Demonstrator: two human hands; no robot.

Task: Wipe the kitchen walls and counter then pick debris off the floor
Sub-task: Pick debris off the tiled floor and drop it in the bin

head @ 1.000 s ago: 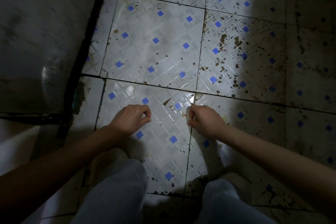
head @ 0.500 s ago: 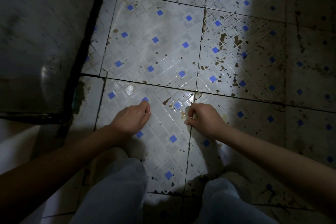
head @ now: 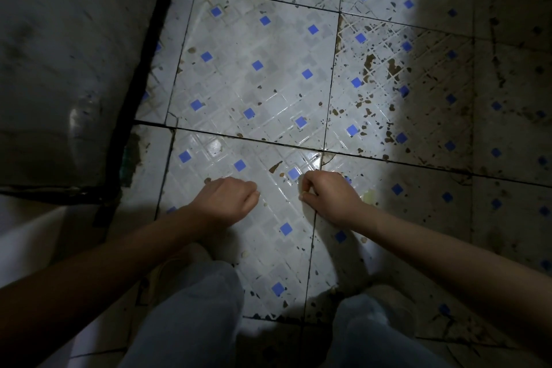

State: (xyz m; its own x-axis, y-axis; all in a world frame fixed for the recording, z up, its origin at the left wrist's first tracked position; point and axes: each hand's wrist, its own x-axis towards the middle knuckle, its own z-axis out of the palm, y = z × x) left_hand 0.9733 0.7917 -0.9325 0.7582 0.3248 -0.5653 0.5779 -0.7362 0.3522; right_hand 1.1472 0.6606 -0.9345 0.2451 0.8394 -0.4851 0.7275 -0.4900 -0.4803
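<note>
I am crouched over a white floor tile (head: 263,89) with blue squares, dotted with brown debris. My left hand (head: 227,200) is a loose fist just above the floor, and what it may hold is hidden. My right hand (head: 328,197) is curled, its thumb and forefinger pinched together at the tile joint on what seems a tiny bit of debris. A brown fleck (head: 275,167) lies just beyond and between the two hands. A small pale crumb (head: 245,254) sits near my left knee.
A dark cabinet side (head: 59,69) with a black base strip (head: 143,69) bounds the floor at left. My knees in grey trousers (head: 191,314) fill the bottom. Thick brown stains (head: 370,60) cover the right tile. The floor at far right (head: 507,128) lies in shadow.
My left hand has slid slightly right and its fingers have closed more. My right hand stays at the tile joint, with thumb and forefinger drawn tighter together.
</note>
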